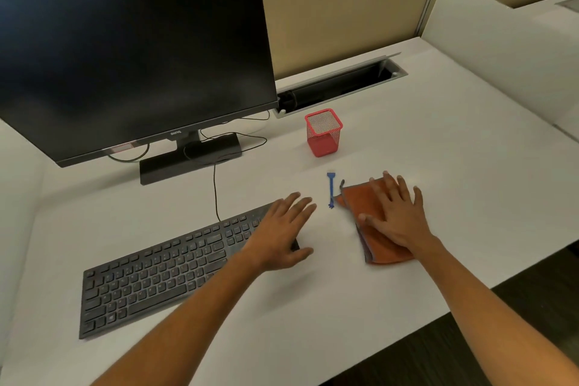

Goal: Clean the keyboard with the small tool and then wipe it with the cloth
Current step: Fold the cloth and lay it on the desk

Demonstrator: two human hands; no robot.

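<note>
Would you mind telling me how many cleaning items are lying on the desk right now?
2. The small blue tool lies on the desk between the two hands. The folded orange cloth lies just right of it, under the flat right hand. No others show.

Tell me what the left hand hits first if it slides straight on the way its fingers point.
Probably nothing soon: the left hand points up-right over bare desk, likely passing left of the blue tool; the red mesh cup lies further on.

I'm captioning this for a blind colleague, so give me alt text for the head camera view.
A person's left hand rests flat on the right end of a black keyboard and the right hand lies flat on a folded orange cloth. A small blue tool lies between the hands on the white desk.
</note>
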